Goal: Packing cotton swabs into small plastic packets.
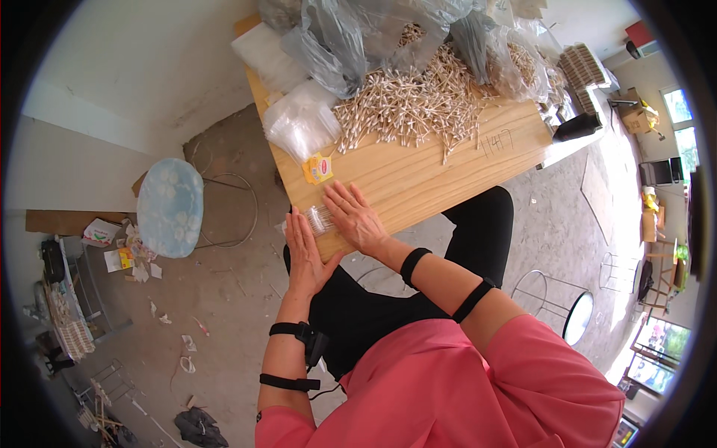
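A small clear plastic packet of cotton swabs [319,219] lies at the near left corner of the wooden table. My left hand [305,254] rests along its left side, fingers stretched out. On its right side my right hand [357,222] lies flat, fingers extended and slightly apart. Both hands touch or nearly touch the packet, and neither is wrapped round it. Just beyond the fingertips sit yellow printed cards [317,169]. Behind them is a stack of clear plastic bags [301,123]. A large heap of loose cotton swabs [411,104] covers the far part of the tabletop.
Grey plastic bags [328,45] bunch up behind the heap. A black cylindrical object [577,128] is off the table's right end. To the left stands a stool with a pale blue flowered cover [170,207]. A round-topped stool [578,318] is at the right. Scraps litter the floor.
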A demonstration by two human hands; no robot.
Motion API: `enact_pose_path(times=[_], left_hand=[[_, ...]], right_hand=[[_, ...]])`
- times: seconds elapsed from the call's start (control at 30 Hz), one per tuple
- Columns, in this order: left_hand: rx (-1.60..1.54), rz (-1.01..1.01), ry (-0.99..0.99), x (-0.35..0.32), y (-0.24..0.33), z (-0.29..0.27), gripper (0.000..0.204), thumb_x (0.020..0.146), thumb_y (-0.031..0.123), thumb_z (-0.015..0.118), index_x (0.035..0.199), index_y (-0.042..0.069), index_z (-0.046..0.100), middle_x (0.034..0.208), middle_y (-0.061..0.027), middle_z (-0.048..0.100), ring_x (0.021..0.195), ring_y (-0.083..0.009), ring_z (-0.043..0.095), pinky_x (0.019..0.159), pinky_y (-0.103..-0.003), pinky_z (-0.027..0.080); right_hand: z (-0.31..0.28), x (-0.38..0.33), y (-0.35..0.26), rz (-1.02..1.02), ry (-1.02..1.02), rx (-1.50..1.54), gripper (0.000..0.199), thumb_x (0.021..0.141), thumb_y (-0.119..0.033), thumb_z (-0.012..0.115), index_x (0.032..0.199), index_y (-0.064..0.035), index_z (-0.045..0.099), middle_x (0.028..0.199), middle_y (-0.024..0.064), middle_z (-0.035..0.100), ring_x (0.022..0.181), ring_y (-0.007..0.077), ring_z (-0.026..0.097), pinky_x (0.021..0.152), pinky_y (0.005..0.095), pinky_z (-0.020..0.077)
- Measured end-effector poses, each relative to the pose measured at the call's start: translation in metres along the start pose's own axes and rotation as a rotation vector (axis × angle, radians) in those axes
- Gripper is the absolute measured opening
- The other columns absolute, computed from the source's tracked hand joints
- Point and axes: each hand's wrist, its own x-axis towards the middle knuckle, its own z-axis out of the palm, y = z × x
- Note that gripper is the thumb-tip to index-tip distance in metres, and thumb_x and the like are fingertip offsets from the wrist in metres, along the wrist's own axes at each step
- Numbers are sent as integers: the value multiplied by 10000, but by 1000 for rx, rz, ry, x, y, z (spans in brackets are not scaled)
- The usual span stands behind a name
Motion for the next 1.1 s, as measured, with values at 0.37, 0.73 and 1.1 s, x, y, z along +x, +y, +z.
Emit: enact_pose_path(times=[0.37,0.73,1.1], left_hand=[[13,-13,-18,0,1,-2,1194,781,346,815,1559,-36,-6,1628,-280,18,1509,-462,43,1219,-557,107],[25,2,-4,-1,0,-1,1196,776,362,821,1554,-45,10,1621,-296,40,1505,-470,63,1208,-582,129],[16,9,-8,0,-1,0,1192,803,370,796,1568,-18,-31,1636,-273,5,1510,-465,38,1221,-541,119]], right_hand=[[3,0,2,19,-17,49,486,938,-141,534,1400,3,491,1551,149,403,1492,304,281,1225,494,192],[-38,-20,20,76,27,190,510,971,-130,512,1456,2,425,1576,179,350,1501,336,247,1229,502,176],[-23,-18,-10,-53,-251,-126,650,969,-311,547,1505,-6,340,1608,136,288,1520,276,194,1244,464,125]])
